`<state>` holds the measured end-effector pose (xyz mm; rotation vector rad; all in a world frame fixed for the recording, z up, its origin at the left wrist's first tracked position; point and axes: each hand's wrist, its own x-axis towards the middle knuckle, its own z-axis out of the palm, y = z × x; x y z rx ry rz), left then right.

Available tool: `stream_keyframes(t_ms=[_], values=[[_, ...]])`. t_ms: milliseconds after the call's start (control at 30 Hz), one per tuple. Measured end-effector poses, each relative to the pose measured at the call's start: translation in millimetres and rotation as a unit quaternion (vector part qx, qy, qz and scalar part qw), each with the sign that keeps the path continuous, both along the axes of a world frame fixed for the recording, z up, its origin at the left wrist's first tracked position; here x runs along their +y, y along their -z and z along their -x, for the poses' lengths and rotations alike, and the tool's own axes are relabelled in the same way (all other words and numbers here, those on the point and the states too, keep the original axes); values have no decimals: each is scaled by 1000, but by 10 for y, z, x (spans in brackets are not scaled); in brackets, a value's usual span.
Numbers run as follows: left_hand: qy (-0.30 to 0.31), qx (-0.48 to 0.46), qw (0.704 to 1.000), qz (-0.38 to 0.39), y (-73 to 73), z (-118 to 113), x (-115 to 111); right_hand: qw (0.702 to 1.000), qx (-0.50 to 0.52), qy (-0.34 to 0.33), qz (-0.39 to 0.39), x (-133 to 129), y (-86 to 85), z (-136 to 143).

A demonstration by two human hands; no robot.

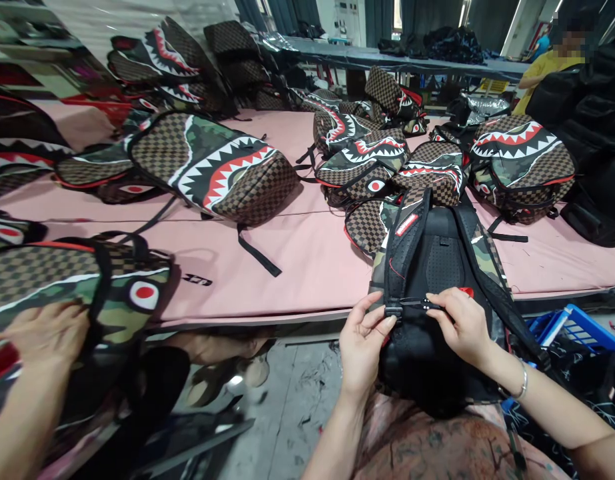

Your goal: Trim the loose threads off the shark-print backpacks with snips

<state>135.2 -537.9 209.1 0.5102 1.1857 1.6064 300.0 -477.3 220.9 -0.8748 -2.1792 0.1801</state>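
Observation:
A backpack (444, 260) leans against the table edge over my lap, its black padded back and shoulder straps facing me. My left hand (364, 337) pinches the left shoulder strap at its black buckle (393, 311). Thumb and fingers of my right hand (464, 323) are closed on a small pair of thread snips (426, 303), whose thin blades point left toward the buckle. A loose red thread lies on the strap above. A small red tag shows behind my right hand.
Checkered shark-mouth backpacks (237, 173) lie across the pink table (297, 267). At the left, another person's hand (52, 333) rests on a backpack. A blue crate (572, 330) stands at the right. A person in yellow (552, 67) is at the back right.

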Motion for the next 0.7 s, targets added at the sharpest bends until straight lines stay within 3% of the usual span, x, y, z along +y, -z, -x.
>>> stream_keyframes(t_ms=[433, 567, 700], values=[[3, -6, 1000, 2, 6, -21, -19, 999, -53, 0, -14, -30, -37, 28], [-6, 0, 1000, -13, 27, 51, 11, 995, 48, -43, 82, 51, -152, 64], [-5, -12, 999, -38, 74, 100, 50, 973, 88, -52, 208, 252, -302, 314]])
